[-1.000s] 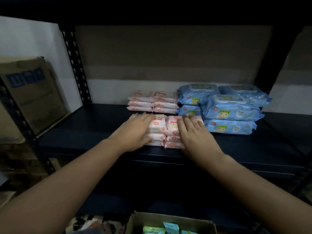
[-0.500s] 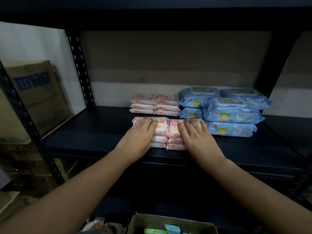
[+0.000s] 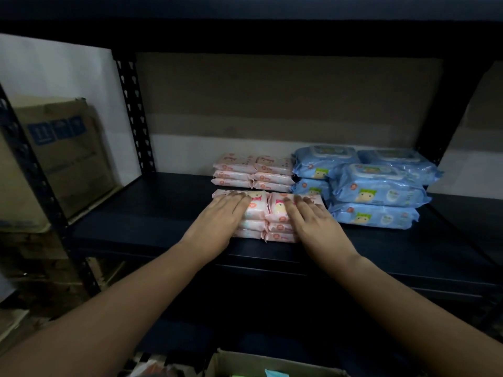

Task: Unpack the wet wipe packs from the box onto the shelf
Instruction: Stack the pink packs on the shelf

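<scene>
Front stack of small pink plastic wet wipe packs (image 3: 268, 214), near the front edge of the dark metal shelf (image 3: 152, 213). Left hand (image 3: 217, 220) and right hand (image 3: 313, 223) lie flat on it, fingers straight, gripping nothing. Behind: a second pink stack (image 3: 253, 172); at right, large blue wipe packs (image 3: 378, 189). Below, an open cardboard box (image 3: 272, 365); left, a brown carton (image 3: 65, 156) against a white wall (image 3: 54, 72).

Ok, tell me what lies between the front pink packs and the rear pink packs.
Head view: only a narrow strip of bare shelf separates front pink packs from rear pink packs.
</scene>
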